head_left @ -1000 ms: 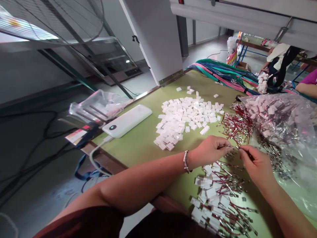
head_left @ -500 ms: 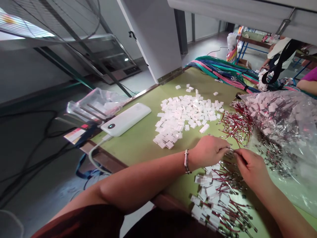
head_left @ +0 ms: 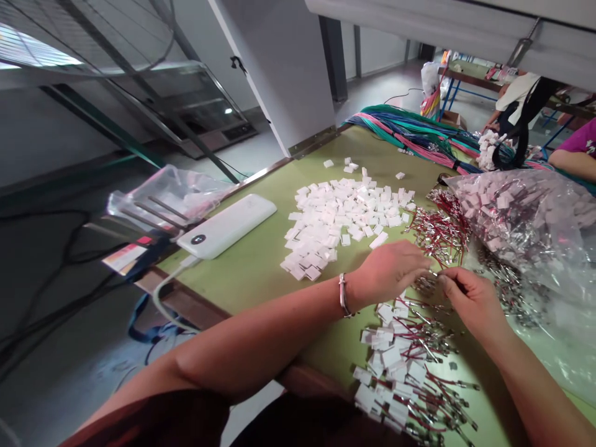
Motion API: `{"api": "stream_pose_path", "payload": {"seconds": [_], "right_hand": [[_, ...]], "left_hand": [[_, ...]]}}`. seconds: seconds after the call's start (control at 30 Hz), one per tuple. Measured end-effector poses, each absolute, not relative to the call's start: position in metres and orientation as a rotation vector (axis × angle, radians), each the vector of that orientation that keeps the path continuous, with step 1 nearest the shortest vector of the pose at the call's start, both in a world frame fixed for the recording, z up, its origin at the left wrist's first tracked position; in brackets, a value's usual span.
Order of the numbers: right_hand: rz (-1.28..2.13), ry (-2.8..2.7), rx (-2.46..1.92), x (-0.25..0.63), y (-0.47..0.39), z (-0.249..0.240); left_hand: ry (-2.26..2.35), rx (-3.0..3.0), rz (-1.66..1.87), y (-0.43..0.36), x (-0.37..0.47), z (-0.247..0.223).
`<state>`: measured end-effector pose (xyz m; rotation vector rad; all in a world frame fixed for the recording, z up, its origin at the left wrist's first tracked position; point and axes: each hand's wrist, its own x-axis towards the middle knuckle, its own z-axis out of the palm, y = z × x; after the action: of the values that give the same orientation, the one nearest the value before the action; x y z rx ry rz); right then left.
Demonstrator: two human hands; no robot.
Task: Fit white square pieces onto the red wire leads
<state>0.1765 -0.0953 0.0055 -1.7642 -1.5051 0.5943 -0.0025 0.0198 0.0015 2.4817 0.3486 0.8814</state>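
Close together over the table, my left hand [head_left: 390, 274] and my right hand [head_left: 472, 305] meet at the fingertips. A small shiny metal terminal [head_left: 433, 273] shows between them, pinched by my right thumb and fingers. My left fingers are closed at its other side; what they hold is hidden. Below the hands lie white plastic connector housings with short red wires [head_left: 410, 372], their metal ends pointing right. Loose white connector housings [head_left: 344, 211] are heaped beyond my left hand. Just past my fingertips is a pile of short red wires [head_left: 440, 230] with metal ends.
A clear plastic bag of white pieces [head_left: 531, 211] lies at right, with loose metal terminals [head_left: 516, 288] beside it. A white power bank [head_left: 228, 226] with a cable sits at the left table edge. Long bundled wires [head_left: 410, 133] cross the back. Another person's arm [head_left: 575, 161] shows at far right.
The view has shifted slightly, so the table things appear a little further left. My left hand has turned a little flatter over the metal piece; both hands stay together.
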Motion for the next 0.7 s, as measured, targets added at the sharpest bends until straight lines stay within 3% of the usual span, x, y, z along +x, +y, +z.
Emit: {"api": "stream_pose_path", "payload": {"seconds": [0.13,0.33,0.5,0.7], "right_hand": [[0.334,-1.667,-1.768,0.185,-0.091,-0.007],[0.233,-1.864,-1.886,0.201,-0.094,-0.002],[-0.064,-1.682,-2.401,0.251,-0.095,0.02],[0.13,-1.872,-2.608,0.271,-0.087,0.003]], "left_hand": [[0.529,2.122,1.239,0.029,-0.007,0.005],[0.758,1.914,1.3,0.034,-0.015,0.01],[0.671,2.019,1.17,0.033,-0.009,0.005],[0.718,2.187,0.871,0.029,-0.004,-0.001]]}}
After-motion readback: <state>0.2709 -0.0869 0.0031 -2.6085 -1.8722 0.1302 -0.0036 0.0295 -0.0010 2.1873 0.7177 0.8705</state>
